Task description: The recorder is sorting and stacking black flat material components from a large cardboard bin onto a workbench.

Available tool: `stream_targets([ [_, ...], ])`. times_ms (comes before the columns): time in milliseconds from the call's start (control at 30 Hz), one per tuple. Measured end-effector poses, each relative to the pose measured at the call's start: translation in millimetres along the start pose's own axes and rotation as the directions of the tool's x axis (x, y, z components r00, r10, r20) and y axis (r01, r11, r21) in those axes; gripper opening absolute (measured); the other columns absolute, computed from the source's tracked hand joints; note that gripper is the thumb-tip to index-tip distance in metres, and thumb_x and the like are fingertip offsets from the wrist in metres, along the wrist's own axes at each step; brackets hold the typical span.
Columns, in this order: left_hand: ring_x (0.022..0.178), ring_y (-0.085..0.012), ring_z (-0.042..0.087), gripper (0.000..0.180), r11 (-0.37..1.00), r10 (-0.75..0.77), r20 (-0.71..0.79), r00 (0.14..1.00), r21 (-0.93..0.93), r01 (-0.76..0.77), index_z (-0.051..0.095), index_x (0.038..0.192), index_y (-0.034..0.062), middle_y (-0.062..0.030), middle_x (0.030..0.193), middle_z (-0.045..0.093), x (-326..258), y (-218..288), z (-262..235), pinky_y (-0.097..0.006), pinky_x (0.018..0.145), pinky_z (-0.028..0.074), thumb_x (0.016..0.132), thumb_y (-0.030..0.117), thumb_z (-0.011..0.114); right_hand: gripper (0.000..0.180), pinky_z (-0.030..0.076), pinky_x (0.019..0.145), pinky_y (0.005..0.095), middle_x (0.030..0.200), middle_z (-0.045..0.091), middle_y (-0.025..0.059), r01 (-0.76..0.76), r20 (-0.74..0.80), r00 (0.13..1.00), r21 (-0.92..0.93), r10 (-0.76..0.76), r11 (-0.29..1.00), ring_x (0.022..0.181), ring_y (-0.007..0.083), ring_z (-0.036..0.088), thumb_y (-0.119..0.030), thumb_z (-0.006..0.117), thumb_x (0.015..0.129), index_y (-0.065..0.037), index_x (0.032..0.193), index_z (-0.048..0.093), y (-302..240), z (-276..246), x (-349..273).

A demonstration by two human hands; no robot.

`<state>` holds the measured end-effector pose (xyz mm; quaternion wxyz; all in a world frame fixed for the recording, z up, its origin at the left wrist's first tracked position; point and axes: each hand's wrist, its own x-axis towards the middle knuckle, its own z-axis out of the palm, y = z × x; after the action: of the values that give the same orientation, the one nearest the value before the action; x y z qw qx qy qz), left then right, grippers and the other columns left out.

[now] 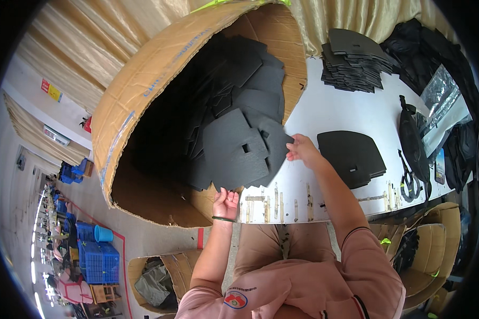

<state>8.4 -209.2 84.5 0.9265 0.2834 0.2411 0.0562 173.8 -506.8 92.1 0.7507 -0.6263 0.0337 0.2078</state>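
Observation:
Black flat sheets (223, 141), each with curved edges and a small square cutout, lie piled at the mouth of a large cardboard box (138, 90). My right hand (302, 150) pinches the right corner of a black sheet (278, 154) that lies partly under another. Below the pile, my left hand (226, 203) has its fingers curled at the lower edge of the front sheets; which sheet it grips is hard to make out. A short stack of like sheets (351, 157) rests on the white table (303, 119), right of my right hand.
A taller stack of black sheets (356, 61) stands at the table's far side. Black bags (434, 58), clear plastic (444, 93) and scissors (408, 183) lie at the right. Below the table are cardboard boxes (183, 271). Blue crates (98, 260) stand on the left floor.

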Motion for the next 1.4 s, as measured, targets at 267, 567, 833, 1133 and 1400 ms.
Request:
stream_targets([
  [267, 0.056, -0.0132, 0.059, 0.012, 0.900, 0.269, 0.074, 0.960, 0.334, -0.279, 0.054, 0.086, 0.0152, 0.0003, 0.072, 0.059, 14.6, 15.6, 54.9, -0.030, 0.058, 0.054, 0.089, 0.009, 0.063, 0.035, 0.059, 0.064, 0.0388, 0.092, 0.062, 0.0210, -0.207, 0.204, 0.970, 0.389, 0.135, 0.898, 0.074, 0.0296, 0.068, -0.011, 0.057, 0.091, 0.009, 0.117, 0.044, 46.9, 50.8, -44.9],
  [567, 0.070, -0.0161, 0.062, 0.017, 0.905, 0.283, -0.196, 0.939, 0.378, -0.194, 0.055, 0.096, 0.0140, -0.0015, 0.080, 0.063, 7.2, 14.2, 14.3, -0.029, 0.061, 0.053, 0.085, 0.014, 0.067, 0.025, 0.054, 0.051, 0.0347, 0.082, 0.066, 0.0151, 0.022, 0.287, 0.952, -0.420, 0.110, 0.907, 0.065, 0.0211, 0.067, -0.019, 0.062, 0.089, 0.003, 0.100, 0.060, -2.9, -4.8, -27.0],
  [833, 0.081, -0.0140, 0.059, 0.033, 0.897, 0.123, -0.153, 0.980, 0.441, -0.044, 0.052, 0.106, 0.0125, 0.0017, 0.088, 0.061, -12.0, -29.6, 32.2, -0.030, 0.074, 0.046, 0.080, 0.012, 0.073, 0.081, 0.036, 0.105, 0.0376, 0.138, 0.042, 0.0217, 0.458, 0.104, 0.840, -0.663, -0.533, 0.592, 0.127, 0.0324, 0.043, -0.046, 0.068, 0.080, -0.001, 0.138, 0.035, -91.1, 14.6, 70.0],
  [1133, 0.086, -0.0195, 0.062, 0.030, 0.909, 0.071, -0.278, 0.958, 0.414, 0.053, 0.055, 0.100, 0.0120, -0.0023, 0.095, 0.064, 24.4, -27.6, 51.4, -0.037, 0.071, 0.049, 0.077, -0.001, 0.070, 0.097, 0.034, 0.107, 0.0408, 0.143, 0.037, 0.0236, 0.153, 0.137, 0.988, -0.919, -0.070, 0.363, 0.131, 0.0351, 0.039, -0.066, 0.050, 0.083, 0.003, 0.145, 0.020, -121.4, 74.4, 136.8],
  [1400, 0.101, -0.0259, 0.058, 0.040, 0.911, 0.137, -0.364, 0.921, 0.412, 0.028, 0.056, 0.109, 0.0115, -0.0053, 0.107, 0.062, 36.3, -15.6, 60.0, -0.047, 0.086, 0.044, 0.076, -0.003, 0.070, 0.109, 0.031, 0.109, 0.0381, 0.144, 0.032, 0.0287, 0.282, 0.291, 0.955, -0.808, -0.066, 0.518, 0.132, 0.0363, 0.037, -0.059, 0.064, 0.078, 0.004, 0.146, 0.009, -110.6, 98.2, 108.0],
])
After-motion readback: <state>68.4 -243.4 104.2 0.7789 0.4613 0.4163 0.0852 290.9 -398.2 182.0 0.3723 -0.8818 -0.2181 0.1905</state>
